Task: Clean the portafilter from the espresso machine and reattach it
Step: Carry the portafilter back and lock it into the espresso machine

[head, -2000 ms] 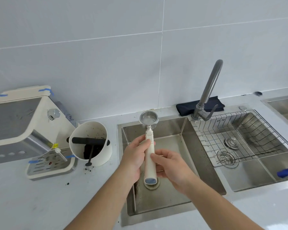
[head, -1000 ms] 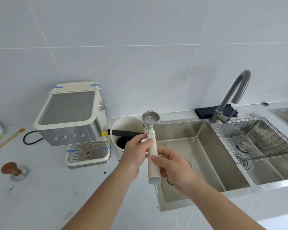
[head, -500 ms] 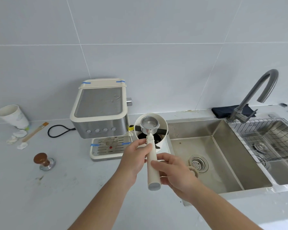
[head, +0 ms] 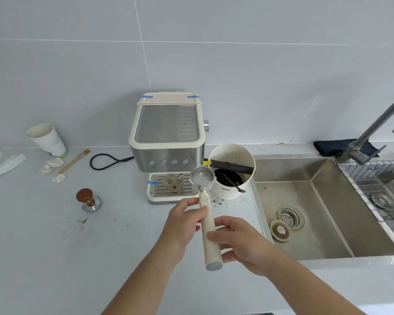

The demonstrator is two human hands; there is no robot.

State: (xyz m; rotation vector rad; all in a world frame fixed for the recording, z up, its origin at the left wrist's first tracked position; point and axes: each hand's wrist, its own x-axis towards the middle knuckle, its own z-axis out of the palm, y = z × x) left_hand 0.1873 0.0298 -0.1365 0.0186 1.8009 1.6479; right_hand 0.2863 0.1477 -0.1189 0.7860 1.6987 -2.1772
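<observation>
The portafilter [head: 204, 201] is held in the air over the counter [head: 55, 235], its basket up, in front of the espresso machine [head: 168, 142]. The left hand [head: 182, 226] pinches the upper handle; the right hand [head: 239, 242] curls around the lower handle. A knock box [head: 231, 171] stands beside the sink [head: 328, 201].

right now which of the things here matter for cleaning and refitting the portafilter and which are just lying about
Part of the job:
- portafilter, held by left hand and right hand
- espresso machine
- grounds bin
- sink
- tap

Just lying about:
- tamper
- paper cup
- brush
- dark cloth
- wire rack
</observation>
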